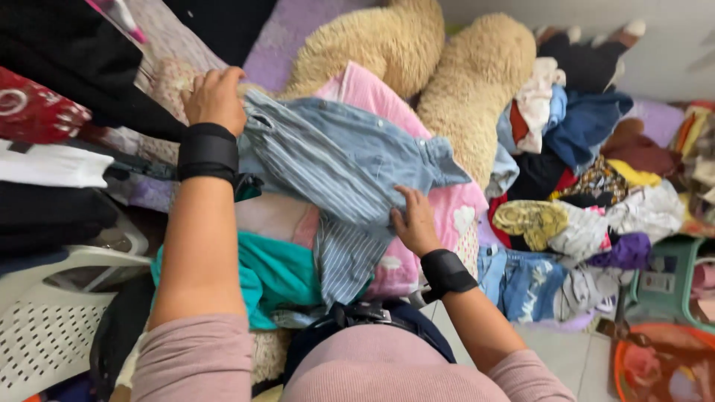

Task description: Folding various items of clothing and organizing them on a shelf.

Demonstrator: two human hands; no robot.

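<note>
Two hands are on one garment, and that is as far as the work has come, by my reading. From the head view I see the left hand (214,97) closed on the upper end of a blue striped shirt (335,160), gripping a bunched fold near what looks like the collar or shoulder. The right hand (413,223) lies on the lower edge of the same shirt, fingers (406,199) pressed onto the cloth with the thumb tucked under the hem, so I judge it a light pinch and not a full fist. Both wrists wear black bands.

The shirt lies stretched across a pink blanket (439,208) with pale heart shapes, over a teal garment (275,272) below it. It is spread but still rumpled: one sleeve sticks out to the right, and the lower part hangs in folds toward me. I would say it is being laid out or straightened, with no neat fold made yet.

Much is left. A large heap of mixed clothes (588,186) sits unsorted to the right, with jeans (521,279) at its near edge. Two fuzzy tan cushions (417,59) lie behind the shirt. Stacked dark and white clothes (52,164) to the left look folded, above a white plastic basket (52,320).
</note>
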